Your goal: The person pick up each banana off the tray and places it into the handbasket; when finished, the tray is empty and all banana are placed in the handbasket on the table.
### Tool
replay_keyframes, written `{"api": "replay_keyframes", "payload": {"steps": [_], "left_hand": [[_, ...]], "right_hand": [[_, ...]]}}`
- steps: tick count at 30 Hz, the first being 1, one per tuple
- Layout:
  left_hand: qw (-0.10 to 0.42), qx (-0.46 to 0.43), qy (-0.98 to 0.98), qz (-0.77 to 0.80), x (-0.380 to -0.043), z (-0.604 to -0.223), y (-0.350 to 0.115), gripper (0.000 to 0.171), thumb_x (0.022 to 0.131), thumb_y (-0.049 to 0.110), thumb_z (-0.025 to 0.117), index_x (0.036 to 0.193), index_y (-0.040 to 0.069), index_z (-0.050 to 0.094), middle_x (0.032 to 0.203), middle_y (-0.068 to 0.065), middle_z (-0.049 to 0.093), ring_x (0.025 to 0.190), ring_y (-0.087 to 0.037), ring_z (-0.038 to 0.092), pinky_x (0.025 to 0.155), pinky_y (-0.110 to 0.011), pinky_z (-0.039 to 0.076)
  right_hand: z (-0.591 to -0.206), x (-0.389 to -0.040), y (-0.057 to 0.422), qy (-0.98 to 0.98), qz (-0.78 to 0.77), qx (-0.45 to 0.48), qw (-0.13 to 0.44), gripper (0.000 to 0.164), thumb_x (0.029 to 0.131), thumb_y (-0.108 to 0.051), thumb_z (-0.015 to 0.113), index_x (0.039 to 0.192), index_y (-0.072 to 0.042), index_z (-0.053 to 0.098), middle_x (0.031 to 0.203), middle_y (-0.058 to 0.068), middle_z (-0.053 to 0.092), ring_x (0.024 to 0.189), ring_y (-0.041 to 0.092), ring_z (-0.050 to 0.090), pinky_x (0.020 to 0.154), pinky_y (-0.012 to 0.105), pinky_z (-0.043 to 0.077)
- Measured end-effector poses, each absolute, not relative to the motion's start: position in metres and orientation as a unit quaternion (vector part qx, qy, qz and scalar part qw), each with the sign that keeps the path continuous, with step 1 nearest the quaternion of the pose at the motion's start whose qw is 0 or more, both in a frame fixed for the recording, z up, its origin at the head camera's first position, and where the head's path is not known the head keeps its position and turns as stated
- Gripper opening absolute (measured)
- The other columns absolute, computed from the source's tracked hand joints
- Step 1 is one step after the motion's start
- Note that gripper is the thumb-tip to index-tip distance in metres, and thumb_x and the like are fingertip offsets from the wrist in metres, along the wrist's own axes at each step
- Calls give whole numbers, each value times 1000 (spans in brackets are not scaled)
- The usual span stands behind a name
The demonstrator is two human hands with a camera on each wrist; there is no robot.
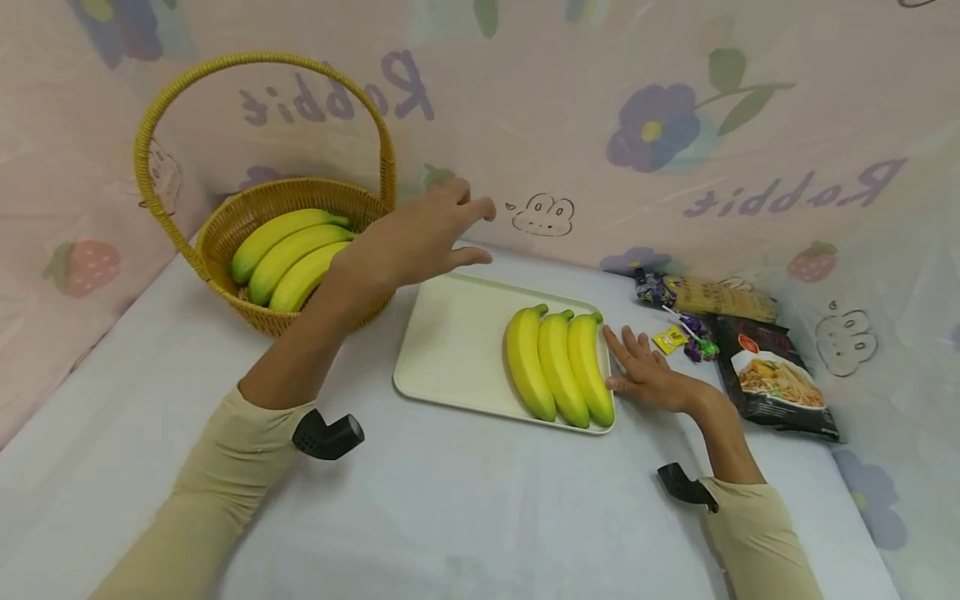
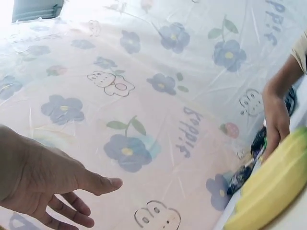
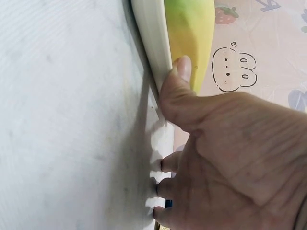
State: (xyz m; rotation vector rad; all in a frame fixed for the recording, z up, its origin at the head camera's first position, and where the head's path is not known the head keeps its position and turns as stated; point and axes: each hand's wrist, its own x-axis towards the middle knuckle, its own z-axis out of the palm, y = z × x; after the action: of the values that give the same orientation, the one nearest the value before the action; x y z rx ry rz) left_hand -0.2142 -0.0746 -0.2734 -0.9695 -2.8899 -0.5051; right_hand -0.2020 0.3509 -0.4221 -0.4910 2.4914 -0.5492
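Observation:
My left hand (image 1: 423, 237) hovers between the wicker basket (image 1: 262, 58) and the beige tray (image 1: 457, 333), thumb and fingers spread, holding nothing. In the left wrist view that hand (image 2: 48, 177) likewise shows loosely bent fingers with nothing in them. Three yellow bananas (image 1: 557, 367) lie side by side on the tray's right part. Three more bananas (image 1: 288, 254) with green ends are in the basket, partly covered by my left wrist. Against the tray's right edge is my right hand (image 1: 648, 375), fingers extended. Its thumb (image 3: 180, 81) rests at the tray rim, overlapping the nearest banana.
Right of the tray lie a black noodle packet (image 1: 780, 375), a long tan packet (image 1: 723, 300), a small yellow packet (image 1: 670, 339) and purple-green wrapped sweets (image 1: 699, 340). Patterned sheeting (image 1: 480, 125) closes off the table's back and sides. The basket's tall handle arches upward.

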Motion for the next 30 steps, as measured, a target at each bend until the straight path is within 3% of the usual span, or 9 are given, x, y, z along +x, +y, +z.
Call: {"api": "replay_keyframes", "payload": {"steps": [6, 12, 17, 24, 30], "left_hand": [[2, -360, -918, -165, -223, -280, -47, 52, 104, 40, 64, 150, 17, 51, 143, -10, 55, 118, -25, 65, 103, -36, 57], [-14, -372, -915, -156, -224, -281, -29, 56, 104, 41, 64, 154, 20, 49, 150, -8, 54, 131, -25, 61, 112, -39, 53], [-34, -379, -914, -143, -223, -287, -21, 58, 104, 44, 62, 156, 22, 47, 148, -8, 56, 126, -25, 64, 109, -40, 54], [-46, -379, -916, -124, -221, -302, -10, 55, 104, 44, 63, 153, 25, 50, 142, -7, 60, 115, -24, 67, 102, -38, 57], [-64, -379, -917, -105, -222, -312, -5, 57, 102, 45, 65, 153, 26, 50, 142, -6, 60, 119, -24, 66, 104, -39, 57]], "right_hand": [[-430, -209, 357, 921, -217, -196, 259, 91, 105, -60, 49, 168, -32, -11, 171, 24, -26, 155, 52, -29, 119, 78, -15], [-436, -211, 363, 931, -187, -179, 257, 96, 99, -75, 44, 166, -40, -14, 172, 20, -25, 157, 48, -27, 122, 77, -13], [-437, -209, 365, 932, -186, -178, 256, 100, 94, -82, 42, 165, -40, -14, 172, 20, -25, 157, 49, -27, 122, 76, -12], [-436, -209, 366, 928, -204, -182, 252, 90, 104, -64, 48, 167, -37, -10, 172, 21, -24, 157, 50, -26, 121, 77, -13], [-437, -210, 364, 933, -186, -172, 257, 101, 93, -83, 43, 165, -41, -13, 172, 20, -24, 157, 49, -27, 122, 77, -13]]}}
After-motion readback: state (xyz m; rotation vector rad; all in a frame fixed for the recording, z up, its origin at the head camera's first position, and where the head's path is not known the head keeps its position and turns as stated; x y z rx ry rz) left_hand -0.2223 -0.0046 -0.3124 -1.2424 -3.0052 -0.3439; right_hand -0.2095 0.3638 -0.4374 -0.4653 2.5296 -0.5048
